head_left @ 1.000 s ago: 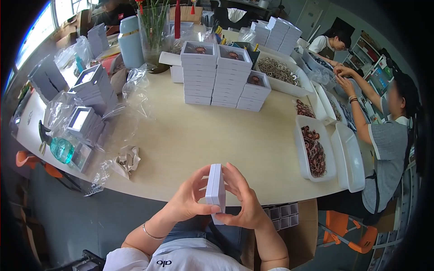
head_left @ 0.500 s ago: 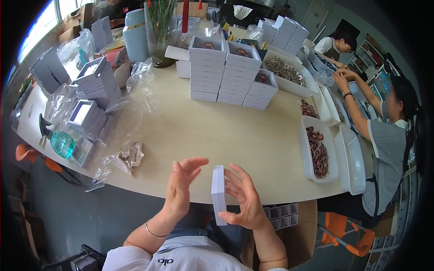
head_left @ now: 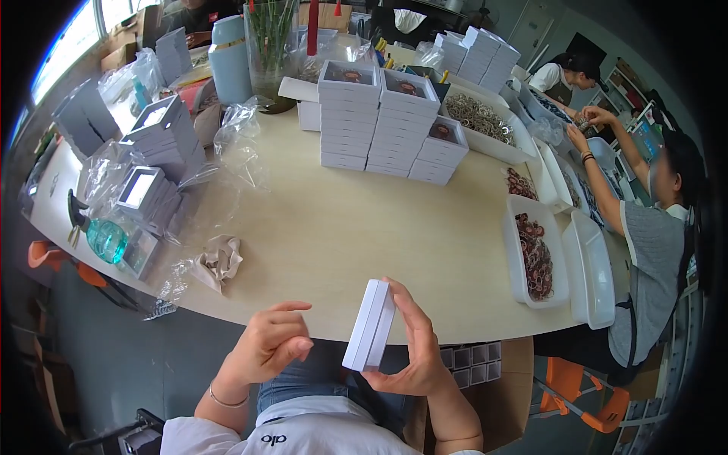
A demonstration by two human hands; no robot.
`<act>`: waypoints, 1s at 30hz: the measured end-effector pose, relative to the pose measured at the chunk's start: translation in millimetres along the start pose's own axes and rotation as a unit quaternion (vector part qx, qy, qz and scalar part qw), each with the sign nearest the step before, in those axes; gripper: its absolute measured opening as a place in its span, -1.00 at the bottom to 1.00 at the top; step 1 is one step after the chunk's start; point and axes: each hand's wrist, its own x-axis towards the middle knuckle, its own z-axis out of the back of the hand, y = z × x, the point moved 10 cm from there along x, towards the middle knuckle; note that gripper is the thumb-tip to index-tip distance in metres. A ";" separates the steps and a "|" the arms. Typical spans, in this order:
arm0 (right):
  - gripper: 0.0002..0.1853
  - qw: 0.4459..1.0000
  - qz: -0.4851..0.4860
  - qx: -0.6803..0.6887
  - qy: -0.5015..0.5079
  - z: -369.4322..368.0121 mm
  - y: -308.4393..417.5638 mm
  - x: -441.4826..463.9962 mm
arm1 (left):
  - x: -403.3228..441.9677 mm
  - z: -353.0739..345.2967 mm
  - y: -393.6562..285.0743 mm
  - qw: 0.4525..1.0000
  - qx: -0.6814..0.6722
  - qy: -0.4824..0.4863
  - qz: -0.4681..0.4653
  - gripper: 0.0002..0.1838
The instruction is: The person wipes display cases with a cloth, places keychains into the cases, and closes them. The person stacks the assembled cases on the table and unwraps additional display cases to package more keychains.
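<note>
A small white box [head_left: 369, 324] is held on edge in my right hand [head_left: 415, 341], just past the near edge of the table. The thumb grips its lower end and the fingers its upper end. It leans to the right, showing a narrow side with a lid seam; its front face is turned from view. My left hand [head_left: 274, 341] hovers to the left of the box, apart from it. Its index finger points out, the other fingers are loosely bent, and nothing is in it.
Stacked white boxes [head_left: 349, 114] with dark tops stand mid-table. A white bin [head_left: 563, 265] of reddish-brown keyring-like pieces sits right, beside a co-worker [head_left: 644, 220]. Crumpled cloth [head_left: 218, 262], a spray bottle [head_left: 105, 239] and plastic wrap lie left. Below the table is a carton [head_left: 512, 387].
My left hand has drawn back, left and down, with its fingers curling in. In my right hand the box has tilted, its top now leaning to the right.
</note>
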 end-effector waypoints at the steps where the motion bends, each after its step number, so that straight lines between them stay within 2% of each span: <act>1: 0.08 1.000 0.007 -0.004 0.000 -0.8 1.8 -0.5 | 4.4 -4.7 2.9 1.000 -0.012 0.024 0.011 -0.65; 4: 0.03 1.000 -0.002 0.014 0.005 -3.3 0.3 -1.7 | 29.0 -16.1 -13.9 0.977 -0.193 -0.086 -0.026 -0.06; 5: 0.03 1.000 -0.010 0.011 0.013 -4.6 -0.3 -2.0 | 34.7 -32.4 -8.4 0.990 -0.142 0.000 -0.026 0.30; 9: 0.03 0.996 -0.061 -0.002 0.058 -2.9 -2.4 -12.2 | 41.8 -53.0 -1.7 0.993 -0.113 0.028 0.001 0.20; 13: 0.07 0.991 -0.090 -0.038 0.096 -3.6 -4.3 -32.6 | 27.9 -76.8 11.2 0.979 -0.198 0.015 0.053 0.13; 16: 0.11 0.988 -0.097 -0.047 0.111 -5.8 -5.8 -46.6 | 18.1 -90.9 17.9 0.975 -0.212 0.004 0.062 0.19; 21: 0.14 0.989 -0.078 -0.059 0.114 0.1 0.7 -64.5 | 19.6 -102.4 2.2 0.982 -0.185 0.025 0.041 0.15; 24: 0.15 0.990 -0.082 -0.053 0.106 3.0 0.8 -74.2 | 15.5 -115.6 9.3 0.978 -0.193 0.036 0.077 0.15; 30: 0.13 0.987 -0.118 -0.032 0.100 6.7 -2.4 -91.4 | 8.0 -129.5 13.7 0.981 -0.171 0.037 0.087 0.16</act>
